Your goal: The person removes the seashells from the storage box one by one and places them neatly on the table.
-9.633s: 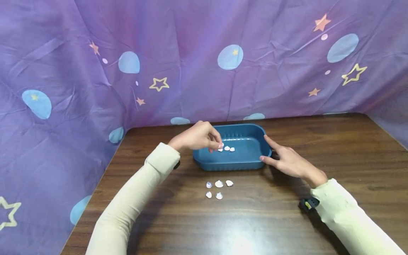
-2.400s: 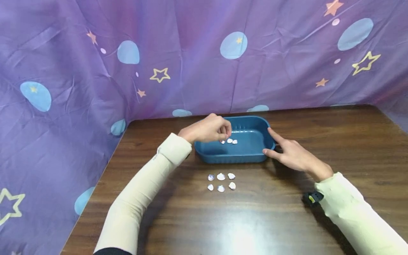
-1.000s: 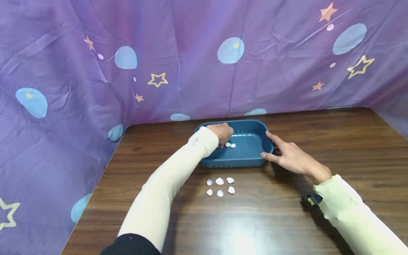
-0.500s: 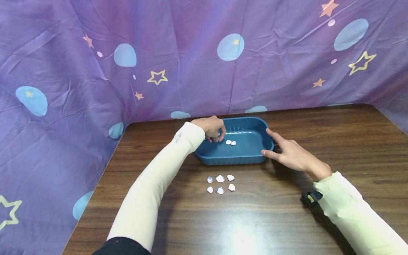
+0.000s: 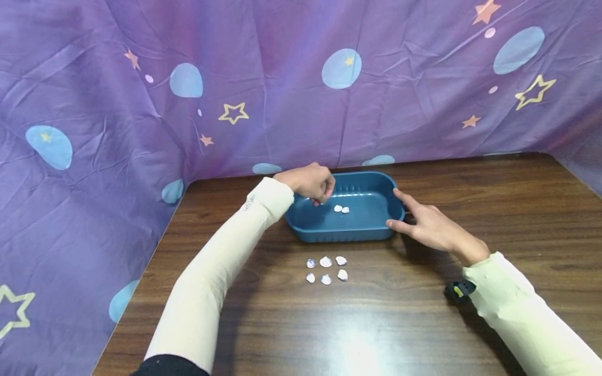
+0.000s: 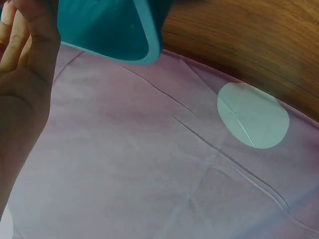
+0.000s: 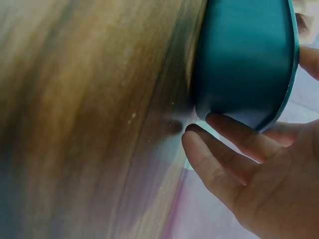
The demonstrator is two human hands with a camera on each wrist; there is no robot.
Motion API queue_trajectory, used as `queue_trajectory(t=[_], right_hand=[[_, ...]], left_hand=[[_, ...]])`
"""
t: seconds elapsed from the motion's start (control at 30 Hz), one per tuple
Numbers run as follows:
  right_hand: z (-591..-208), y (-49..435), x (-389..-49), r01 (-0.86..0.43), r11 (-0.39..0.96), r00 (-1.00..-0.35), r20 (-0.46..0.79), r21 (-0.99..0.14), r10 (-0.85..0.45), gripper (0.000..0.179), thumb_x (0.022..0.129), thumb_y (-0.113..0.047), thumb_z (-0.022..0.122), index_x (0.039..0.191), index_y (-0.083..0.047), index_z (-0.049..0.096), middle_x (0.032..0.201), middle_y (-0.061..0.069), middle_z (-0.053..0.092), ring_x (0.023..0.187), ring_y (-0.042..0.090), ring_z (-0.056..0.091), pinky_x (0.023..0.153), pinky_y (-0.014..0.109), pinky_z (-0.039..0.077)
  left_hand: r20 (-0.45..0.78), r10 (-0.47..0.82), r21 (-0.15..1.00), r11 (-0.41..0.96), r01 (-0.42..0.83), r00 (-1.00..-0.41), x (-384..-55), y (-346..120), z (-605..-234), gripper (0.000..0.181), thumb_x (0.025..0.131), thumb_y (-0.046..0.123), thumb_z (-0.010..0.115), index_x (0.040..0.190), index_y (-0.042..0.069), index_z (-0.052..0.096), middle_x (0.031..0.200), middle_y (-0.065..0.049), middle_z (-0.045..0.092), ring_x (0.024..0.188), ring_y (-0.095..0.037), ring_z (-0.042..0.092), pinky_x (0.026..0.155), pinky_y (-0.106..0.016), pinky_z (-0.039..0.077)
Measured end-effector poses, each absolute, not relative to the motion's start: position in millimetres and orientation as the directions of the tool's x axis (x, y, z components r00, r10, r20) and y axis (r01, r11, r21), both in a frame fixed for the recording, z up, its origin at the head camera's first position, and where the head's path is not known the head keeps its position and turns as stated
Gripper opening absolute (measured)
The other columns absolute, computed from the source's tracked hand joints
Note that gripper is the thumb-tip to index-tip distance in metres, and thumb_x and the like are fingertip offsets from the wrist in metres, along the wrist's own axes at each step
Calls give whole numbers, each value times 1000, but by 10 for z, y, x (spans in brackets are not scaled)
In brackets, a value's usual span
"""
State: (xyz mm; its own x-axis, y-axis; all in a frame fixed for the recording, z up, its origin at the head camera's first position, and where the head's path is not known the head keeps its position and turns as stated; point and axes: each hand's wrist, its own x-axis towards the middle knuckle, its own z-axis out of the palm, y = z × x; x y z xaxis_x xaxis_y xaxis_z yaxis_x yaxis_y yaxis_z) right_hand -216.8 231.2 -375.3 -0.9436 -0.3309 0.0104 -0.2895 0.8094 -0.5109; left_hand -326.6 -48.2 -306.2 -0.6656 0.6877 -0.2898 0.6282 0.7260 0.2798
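Note:
Over the left part of the blue plastic tray (image 5: 348, 235), my left hand (image 5: 310, 180) is bent down with thumb and fingertips together. They pinch a small seashell, mostly hidden, with only a pale sliver showing beneath them. Two white seashells (image 5: 342, 209) lie side by side on the tray floor. My right hand (image 5: 431, 227) rests at the tray's right end, fingers spread and fairly straight, touching its rim and outer wall; the right wrist view shows these fingers (image 7: 244, 137) against the tray. In front of the tray, several seashells (image 5: 326, 261) lie in two short rows.
The wooden table (image 5: 263, 313) carries the tray near its back edge. Behind and to the left hangs a purple curtain (image 5: 282, 68) with stars and blue ovals. A bright reflection shows on the table's front part.
The second shell row gained a third shell after the earliest frame. My left hand then dipped into the tray, picked up one shell and rose slightly up and left. The right hand stayed put.

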Motion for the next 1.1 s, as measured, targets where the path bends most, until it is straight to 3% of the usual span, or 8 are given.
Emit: queue_trajectory(t=[0.27, 0.4, 0.5, 0.67, 1.1], right_hand=[[-3760, 2307, -2167, -296, 802, -943, 23, -519, -333, 84, 97, -45, 61, 159, -5, 21, 146, 36, 46, 128, 52, 54, 107, 66, 41], [-3755, 2307, -2167, -290, 805, -944, 14, -518, -330, 84, 97, -47, 60, 159, -6, 20, 147, 36, 45, 130, 52, 52, 107, 67, 40], [-3756, 2309, -2165, -286, 808, -945, 11, -516, -328, 85, 97, -47, 60, 159, -6, 20, 147, 37, 45, 131, 53, 51, 108, 67, 40], [-3760, 2309, -2163, -286, 807, -945, 13, -517, -327, 85, 97, -47, 61, 159, -5, 20, 145, 37, 46, 130, 53, 52, 107, 67, 40], [-3749, 2315, -2163, -291, 807, -943, 13, -515, -331, 85, 97, -47, 60, 159, -5, 19, 146, 37, 45, 131, 53, 51, 107, 67, 41]], left_hand=[[-271, 727, 390, 683, 618, -632, -3155, -512, -3001, 11, 90, 2, 65, 89, 11, 72, 88, -13, 78, 83, -27, 76, 64, -19, 50], [-214, 765, 395, 637, 662, -608, -3080, -528, -2983, 17, 91, 3, 64, 81, 14, 74, 78, -5, 76, 81, -26, 75, 63, -19, 48], [-153, 788, 385, 603, 698, -596, -3010, -520, -2984, 18, 90, 4, 64, 78, 16, 71, 74, 1, 73, 75, -16, 71, 65, -18, 48], [-85, 824, 402, 543, 738, -560, -2870, -472, -2999, 12, 90, 7, 64, 84, 14, 71, 79, 4, 72, 74, -3, 66, 72, -16, 53], [-65, 843, 428, 506, 749, -533, -2635, -461, -3008, 6, 91, 10, 68, 88, 16, 68, 88, 2, 74, 83, -5, 71, 77, -15, 55]])
